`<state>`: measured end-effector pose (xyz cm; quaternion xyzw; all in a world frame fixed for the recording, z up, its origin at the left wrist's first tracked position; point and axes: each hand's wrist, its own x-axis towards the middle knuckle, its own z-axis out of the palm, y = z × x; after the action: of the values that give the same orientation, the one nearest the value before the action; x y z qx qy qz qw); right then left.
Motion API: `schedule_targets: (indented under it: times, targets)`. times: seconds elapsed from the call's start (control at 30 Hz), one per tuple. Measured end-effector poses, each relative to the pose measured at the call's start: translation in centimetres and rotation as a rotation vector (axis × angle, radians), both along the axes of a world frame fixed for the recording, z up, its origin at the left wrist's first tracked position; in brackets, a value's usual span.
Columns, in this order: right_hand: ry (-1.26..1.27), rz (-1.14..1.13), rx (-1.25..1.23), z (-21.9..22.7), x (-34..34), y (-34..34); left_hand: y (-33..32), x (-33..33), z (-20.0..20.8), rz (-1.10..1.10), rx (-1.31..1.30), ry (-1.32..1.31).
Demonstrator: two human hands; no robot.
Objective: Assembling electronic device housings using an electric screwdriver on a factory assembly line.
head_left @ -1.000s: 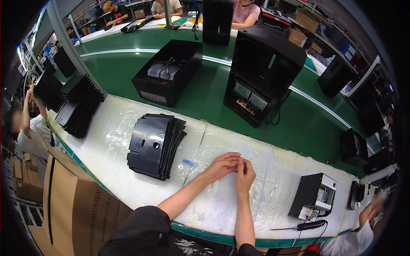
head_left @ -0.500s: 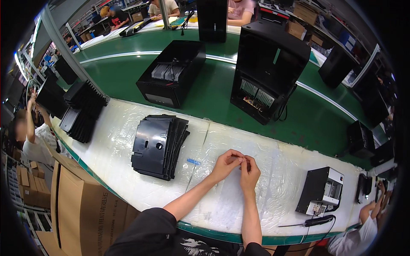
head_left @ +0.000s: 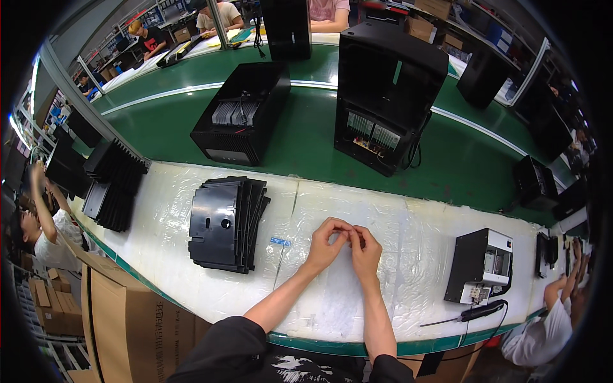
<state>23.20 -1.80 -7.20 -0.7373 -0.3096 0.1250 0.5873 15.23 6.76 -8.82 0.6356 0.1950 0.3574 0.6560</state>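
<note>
Over the film-covered bench (head_left: 408,281), my left hand (head_left: 326,245) and my right hand (head_left: 366,255) meet at their fingertips. Both pinch thumb against fingers; anything between them is too small or hidden to make out. Left of my hands lies a stack of black plastic panels (head_left: 220,220) with cut-out holes. A small blue strip (head_left: 280,241) is stuck to the film between the stack and my left hand. On the right stands a small black-and-white machine (head_left: 480,265), with a black electric screwdriver (head_left: 480,311) lying in front of it.
Beyond the bench, a green conveyor (head_left: 306,134) carries an opened black case lying down (head_left: 246,115) and a tall upright one (head_left: 389,89). More black finned parts (head_left: 115,182) are piled at far left. A cardboard box (head_left: 128,313) stands beside the bench. Other people work around.
The whole scene has shifted somewhat left in the picture as my head moved. My hands stay joined at the fingertips, with the fingers slightly rearranged.
</note>
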Motion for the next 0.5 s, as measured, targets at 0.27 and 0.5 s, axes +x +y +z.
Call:
schedule_targets:
  times: [0.27,0.5]
  targets:
    - [0.033,0.025,-0.035,0.16,-0.17,-0.19,-0.04,-0.37,0.0,-0.02,-0.041,-0.016]
    - [0.01,0.014,-0.036,0.37,-0.2,0.0,0.05,-0.26,0.04,-0.006,0.01,-0.006]
